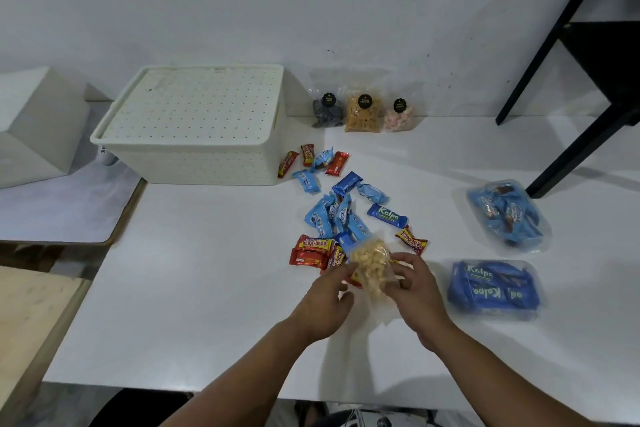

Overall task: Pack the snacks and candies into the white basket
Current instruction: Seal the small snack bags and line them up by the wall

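The white basket (194, 156) stands at the back left of the table with its perforated lid on. To its right lies a loose heap of snack bars (341, 215) in red and blue wrappers. Over the near end of that heap, my left hand (327, 302) and my right hand (417, 291) both hold a clear bag of pale yellow puffs (370, 267), one on each side. Three small clear snack bags (363, 113) stand against the wall behind the heap.
Two clear packs of blue-wrapped bars lie at the right, one near (493, 288) and one farther back (507, 215). A black frame leg (568, 156) comes down onto the table at the far right. A white box (38, 125) sits left of the basket.
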